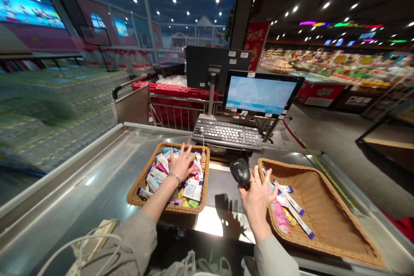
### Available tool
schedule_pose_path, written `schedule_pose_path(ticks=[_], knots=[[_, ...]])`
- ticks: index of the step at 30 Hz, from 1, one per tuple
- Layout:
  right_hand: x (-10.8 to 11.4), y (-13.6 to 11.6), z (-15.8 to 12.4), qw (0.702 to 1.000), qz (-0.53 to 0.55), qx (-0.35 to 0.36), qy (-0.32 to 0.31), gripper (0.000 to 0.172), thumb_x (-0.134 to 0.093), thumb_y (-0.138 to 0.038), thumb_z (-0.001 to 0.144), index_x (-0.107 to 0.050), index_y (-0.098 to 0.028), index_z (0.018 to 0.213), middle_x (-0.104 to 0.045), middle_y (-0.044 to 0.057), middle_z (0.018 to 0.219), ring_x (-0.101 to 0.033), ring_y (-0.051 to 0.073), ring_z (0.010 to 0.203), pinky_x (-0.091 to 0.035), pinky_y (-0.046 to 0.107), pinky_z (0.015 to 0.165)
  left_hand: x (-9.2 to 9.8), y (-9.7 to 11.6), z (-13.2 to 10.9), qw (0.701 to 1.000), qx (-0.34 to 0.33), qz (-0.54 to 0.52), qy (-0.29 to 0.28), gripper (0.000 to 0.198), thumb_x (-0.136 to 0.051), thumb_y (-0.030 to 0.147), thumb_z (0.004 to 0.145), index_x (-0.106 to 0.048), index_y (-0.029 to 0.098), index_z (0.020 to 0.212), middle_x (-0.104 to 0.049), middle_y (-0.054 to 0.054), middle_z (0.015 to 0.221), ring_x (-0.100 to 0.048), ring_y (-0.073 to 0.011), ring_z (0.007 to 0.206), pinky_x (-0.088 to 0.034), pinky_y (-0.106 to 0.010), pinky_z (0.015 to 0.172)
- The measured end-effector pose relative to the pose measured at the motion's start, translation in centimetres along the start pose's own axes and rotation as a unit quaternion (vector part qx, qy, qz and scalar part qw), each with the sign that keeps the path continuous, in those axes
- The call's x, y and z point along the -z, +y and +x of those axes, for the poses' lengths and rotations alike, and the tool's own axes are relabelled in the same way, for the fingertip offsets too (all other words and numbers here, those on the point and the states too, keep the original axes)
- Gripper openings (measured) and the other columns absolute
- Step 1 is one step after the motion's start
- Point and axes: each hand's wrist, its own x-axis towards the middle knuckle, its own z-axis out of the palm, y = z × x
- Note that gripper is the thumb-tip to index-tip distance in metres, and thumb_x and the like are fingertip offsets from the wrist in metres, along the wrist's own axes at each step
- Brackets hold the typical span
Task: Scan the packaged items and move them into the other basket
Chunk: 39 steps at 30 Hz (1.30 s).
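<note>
My left hand (183, 164) lies open, fingers spread, over a wicker basket (136, 187) filled with small packets and slim sachets (155, 174). It touches the packets at the top of the pile; none is visibly gripped. My right hand (257, 196) has a black barcode scanner (239, 171) between thumb and index finger, its handle largely hidden by the hand. The other fingers are stretched out beside the left rim of a second wicker basket (323, 198). Several long white-and-blue sachets (296, 209) and a pink packet (280, 217) lie at that basket's left side.
Both baskets stand on a metal counter (97, 172). Behind them are a keyboard (228, 133), a lit monitor (260, 95) and a second screen seen from behind (207, 67). A white cable (87, 239) and power strip lie at the lower left. A shopping cart (174, 110) stands beyond.
</note>
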Motion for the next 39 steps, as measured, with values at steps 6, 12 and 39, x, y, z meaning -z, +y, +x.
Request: schedule_pose_path(ticks=[6, 12, 39], knots=[[-0.7, -0.8, 0.0, 1.0, -0.001, 0.014, -0.006, 0.048, -0.049, -0.027, 0.081, -0.055, -0.021, 0.128, -0.046, 0.008, 0.144, -0.007, 0.033, 0.144, -0.014, 0.061, 0.105, -0.7, -2.8, -0.5, 0.999, -0.015, 0.005, -0.038, 0.064, -0.066, 0.06, 0.074, -0.052, 0.038, 0.133, -0.034, -0.006, 0.153, -0.012, -0.0403, 0.145, 0.004, -0.074, 0.106], [-1.2, -1.7, 0.1, 1.0, 0.0, 0.022, -0.008, 0.046, -0.049, -0.027, 0.081, -0.056, -0.022, 0.126, -0.046, 0.007, 0.144, -0.008, 0.033, 0.144, -0.013, 0.061, 0.105, -1.2, -5.2, 0.4, 0.995, -0.037, 0.003, -0.097, 0.07, -0.074, 0.064, 0.063, -0.056, 0.042, 0.127, -0.035, -0.006, 0.153, -0.011, -0.0428, 0.144, 0.007, -0.075, 0.103], [-1.6, -3.9, 1.0, 1.0, -0.024, 0.011, -0.017, 0.046, -0.046, -0.025, 0.08, -0.058, -0.023, 0.125, -0.046, 0.006, 0.144, -0.014, 0.032, 0.143, -0.016, 0.059, 0.105, -3.5, -7.7, 5.9, 0.95, -0.159, -0.047, -0.263, 0.076, -0.079, 0.064, 0.051, -0.06, 0.044, 0.121, -0.018, -0.006, 0.159, 0.003, -0.0458, 0.144, 0.006, -0.078, 0.098]])
